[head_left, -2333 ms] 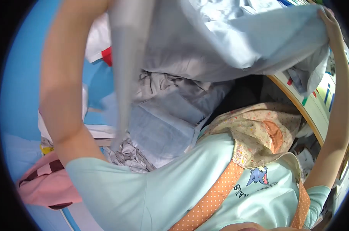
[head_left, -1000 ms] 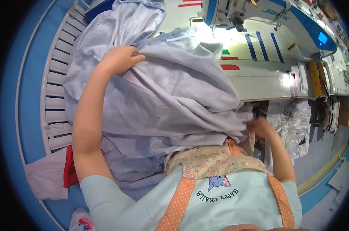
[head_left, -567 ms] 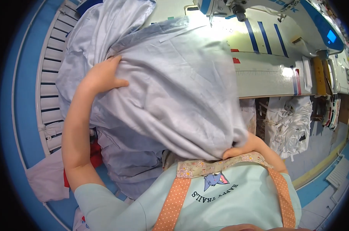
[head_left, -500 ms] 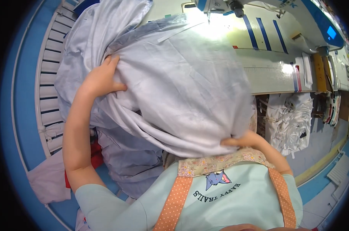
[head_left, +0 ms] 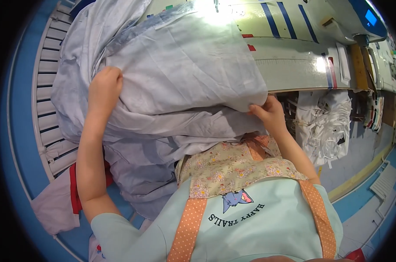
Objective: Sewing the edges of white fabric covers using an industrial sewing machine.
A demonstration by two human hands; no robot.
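A large pale grey-blue cloth (head_left: 189, 70) lies over the sewing table (head_left: 289, 74) and drops in folds over its front edge toward my lap. At the cloth's left part, my left hand (head_left: 105, 87) is closed on a gathered fold, its fingertips partly hidden. My right hand (head_left: 270, 113) pinches the near right corner of the cloth between thumb and fingers, just at the table's front edge. A darker seam strip runs along the cloth's far left side.
Left stands a white slatted rack (head_left: 45, 91) with cloth heaped against it. A machine head with a lit blue screen (head_left: 370, 18) is at the far right. Below the table's right part hangs a bag of white strips (head_left: 326, 126). Blue tape (head_left: 285, 19) marks the tabletop.
My right hand has moved up and away from my body, bringing the cloth's corner to the table edge. The cloth lies flatter. My left hand has closed and shifted slightly left.
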